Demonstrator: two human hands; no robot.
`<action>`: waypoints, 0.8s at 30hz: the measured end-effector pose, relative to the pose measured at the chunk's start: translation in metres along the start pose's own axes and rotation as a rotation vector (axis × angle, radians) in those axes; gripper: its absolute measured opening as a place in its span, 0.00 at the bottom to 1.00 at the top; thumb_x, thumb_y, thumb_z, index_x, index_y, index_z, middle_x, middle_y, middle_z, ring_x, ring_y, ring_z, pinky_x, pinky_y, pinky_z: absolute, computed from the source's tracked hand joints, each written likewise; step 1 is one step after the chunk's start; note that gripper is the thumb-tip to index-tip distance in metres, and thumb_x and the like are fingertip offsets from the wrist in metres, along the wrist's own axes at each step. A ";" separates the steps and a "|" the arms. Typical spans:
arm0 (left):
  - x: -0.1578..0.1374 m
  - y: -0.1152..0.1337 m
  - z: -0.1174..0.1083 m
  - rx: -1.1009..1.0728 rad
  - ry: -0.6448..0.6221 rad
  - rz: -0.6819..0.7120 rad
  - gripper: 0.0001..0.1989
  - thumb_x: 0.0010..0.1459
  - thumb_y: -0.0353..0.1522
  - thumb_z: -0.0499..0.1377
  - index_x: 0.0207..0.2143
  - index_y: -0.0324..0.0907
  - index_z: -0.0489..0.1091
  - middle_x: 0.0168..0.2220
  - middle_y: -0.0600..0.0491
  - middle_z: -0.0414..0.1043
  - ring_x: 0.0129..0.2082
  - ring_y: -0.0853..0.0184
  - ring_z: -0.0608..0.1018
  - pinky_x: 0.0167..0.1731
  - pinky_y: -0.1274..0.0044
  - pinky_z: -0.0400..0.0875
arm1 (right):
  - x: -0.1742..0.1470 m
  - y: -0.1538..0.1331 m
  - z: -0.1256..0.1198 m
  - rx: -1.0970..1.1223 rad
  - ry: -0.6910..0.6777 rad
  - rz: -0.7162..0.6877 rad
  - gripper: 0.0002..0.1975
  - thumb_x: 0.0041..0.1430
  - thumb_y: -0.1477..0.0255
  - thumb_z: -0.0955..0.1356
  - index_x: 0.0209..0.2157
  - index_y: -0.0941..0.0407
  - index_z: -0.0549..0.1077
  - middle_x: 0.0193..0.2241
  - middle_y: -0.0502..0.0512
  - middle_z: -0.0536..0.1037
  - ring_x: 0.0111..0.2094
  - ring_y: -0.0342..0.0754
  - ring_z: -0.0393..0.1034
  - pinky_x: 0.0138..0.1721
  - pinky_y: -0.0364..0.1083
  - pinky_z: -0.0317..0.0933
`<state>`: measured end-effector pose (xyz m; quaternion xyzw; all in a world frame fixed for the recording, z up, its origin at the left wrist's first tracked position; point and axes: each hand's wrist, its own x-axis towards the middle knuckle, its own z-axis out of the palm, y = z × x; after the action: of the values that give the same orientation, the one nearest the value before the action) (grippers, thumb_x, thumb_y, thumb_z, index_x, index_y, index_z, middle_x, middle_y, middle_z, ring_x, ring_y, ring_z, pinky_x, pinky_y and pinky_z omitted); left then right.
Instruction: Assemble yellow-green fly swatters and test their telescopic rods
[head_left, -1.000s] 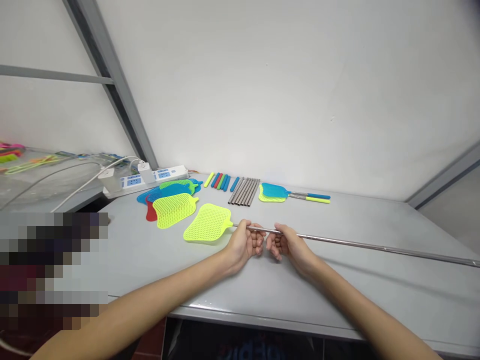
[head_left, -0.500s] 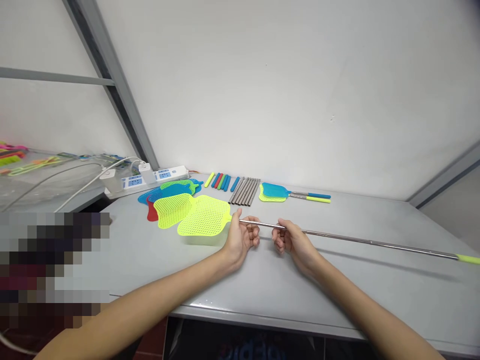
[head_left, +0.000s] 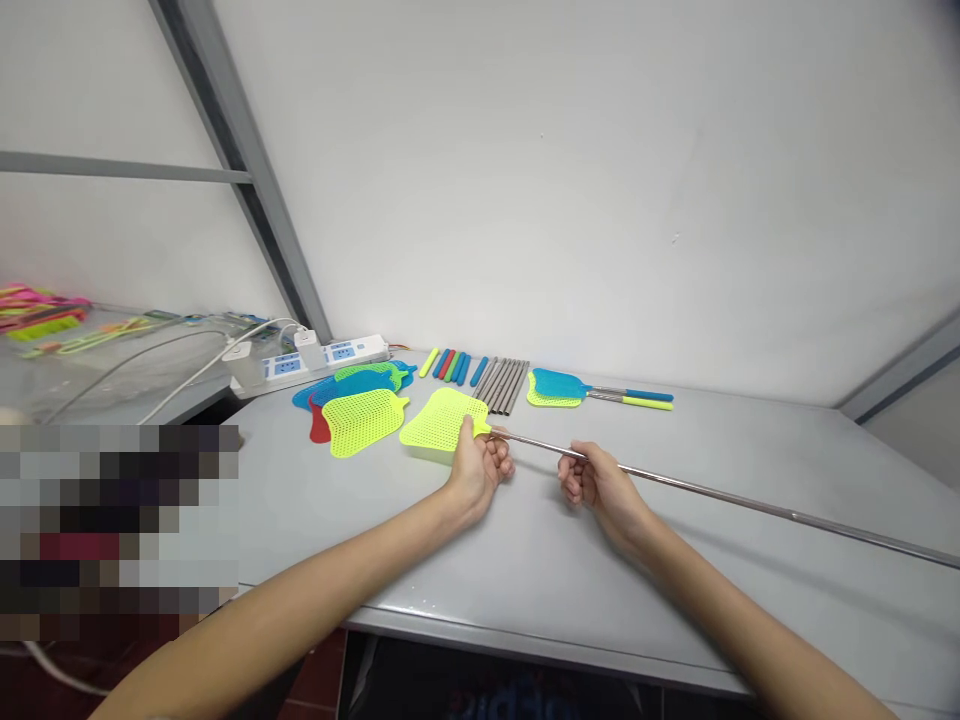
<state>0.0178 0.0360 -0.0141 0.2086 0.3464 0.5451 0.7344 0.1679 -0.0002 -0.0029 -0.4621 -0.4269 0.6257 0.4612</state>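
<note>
A yellow fly swatter with a long, drawn-out metal rod (head_left: 705, 487) slants across the table, its far end past the right edge of the view. My left hand (head_left: 478, 468) pinches it at the neck, thumb against the base of the perforated yellow head (head_left: 437, 420). Farther right, my right hand (head_left: 600, 480) is closed round the thin part of the rod. Left of the held head lie loose swatter heads: a yellow one (head_left: 366, 422), a partly covered red one (head_left: 319, 422), blue ones (head_left: 352, 384) and green (head_left: 367, 372).
Several coloured grip sleeves (head_left: 454, 367) and a row of metal tubes (head_left: 504, 388) lie near the wall. Two swatters with short rods, blue (head_left: 559, 384) and yellow (head_left: 649, 403), overlap to the right. A power strip (head_left: 330, 360) with plugged-in chargers sits at the back left.
The held swatter has shifted right relative to the loose heads, taking its yellow grip out of view. My left thumb now overlaps the base of the head. The camera view has turned slightly left.
</note>
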 end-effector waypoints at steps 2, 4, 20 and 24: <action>0.001 -0.001 0.000 0.020 0.017 -0.014 0.22 0.55 0.43 0.38 0.22 0.38 0.60 0.12 0.58 0.53 0.11 0.75 0.58 0.15 0.81 0.54 | 0.000 0.001 -0.001 -0.010 0.006 0.011 0.19 0.52 0.65 0.56 0.16 0.60 0.66 0.10 0.48 0.59 0.14 0.39 0.52 0.17 0.40 0.48; 0.002 -0.001 0.000 0.034 0.034 -0.025 0.21 0.56 0.41 0.38 0.22 0.38 0.60 0.12 0.59 0.52 0.10 0.75 0.57 0.15 0.81 0.54 | 0.000 0.001 -0.001 -0.014 0.010 0.028 0.19 0.52 0.64 0.56 0.16 0.60 0.66 0.11 0.48 0.59 0.14 0.39 0.52 0.17 0.40 0.48; 0.002 0.000 -0.003 0.064 0.012 -0.052 0.21 0.56 0.41 0.37 0.22 0.39 0.59 0.11 0.59 0.53 0.10 0.75 0.57 0.15 0.81 0.53 | 0.008 0.011 -0.005 0.039 -0.028 0.085 0.19 0.50 0.62 0.56 0.16 0.60 0.66 0.11 0.47 0.59 0.13 0.39 0.51 0.16 0.40 0.48; 0.002 0.000 -0.003 0.073 0.007 -0.054 0.20 0.56 0.41 0.37 0.22 0.39 0.59 0.11 0.59 0.53 0.10 0.75 0.57 0.15 0.81 0.53 | 0.009 0.011 -0.004 0.035 -0.022 0.102 0.19 0.50 0.62 0.57 0.16 0.60 0.65 0.10 0.48 0.58 0.12 0.38 0.51 0.15 0.40 0.48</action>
<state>0.0158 0.0378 -0.0165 0.2239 0.3741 0.5126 0.7397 0.1683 0.0065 -0.0156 -0.4680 -0.3967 0.6610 0.4320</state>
